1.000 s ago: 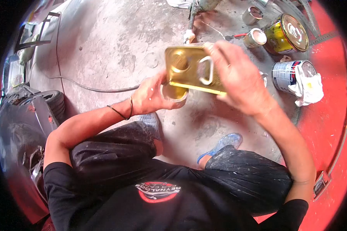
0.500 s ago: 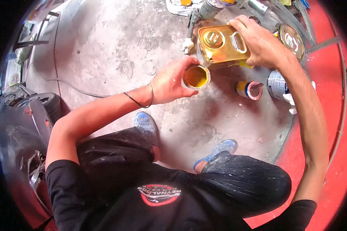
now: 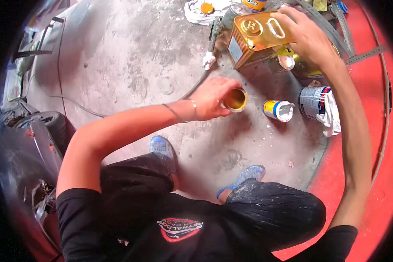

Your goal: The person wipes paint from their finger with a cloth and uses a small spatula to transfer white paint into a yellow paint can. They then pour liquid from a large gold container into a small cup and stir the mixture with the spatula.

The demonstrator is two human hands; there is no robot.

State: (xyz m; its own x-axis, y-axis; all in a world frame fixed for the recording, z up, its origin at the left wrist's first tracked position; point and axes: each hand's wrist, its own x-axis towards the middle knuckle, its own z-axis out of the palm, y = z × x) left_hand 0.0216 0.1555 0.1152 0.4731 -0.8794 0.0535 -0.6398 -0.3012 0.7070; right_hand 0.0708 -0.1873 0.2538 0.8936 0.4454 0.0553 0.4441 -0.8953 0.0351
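My left hand (image 3: 214, 99) is wrapped round a small round can (image 3: 236, 100) with yellowish liquid inside, its open mouth facing up. Up and to the right, my right hand (image 3: 308, 35) grips the far right part of a gold rectangular tin (image 3: 260, 32) with a round cap and a white handle on top. The tin is tilted, with its label side showing on the left, and stands apart from the can. Right of the small can is a blue, yellow and white can (image 3: 278, 110) on the floor.
A larger labelled can (image 3: 313, 101) with a white cloth (image 3: 331, 114) stands at the right. A hose (image 3: 201, 76) crosses the grey floor (image 3: 113, 56). Perforated metal strips (image 3: 346, 32) lie at the upper right, a white cloth with an orange lid (image 3: 207, 8) at the top.
The small can in my left hand has moved right and slightly down, away from the gold tin. My right hand has raised and shifted the tin, which now shows its side label.
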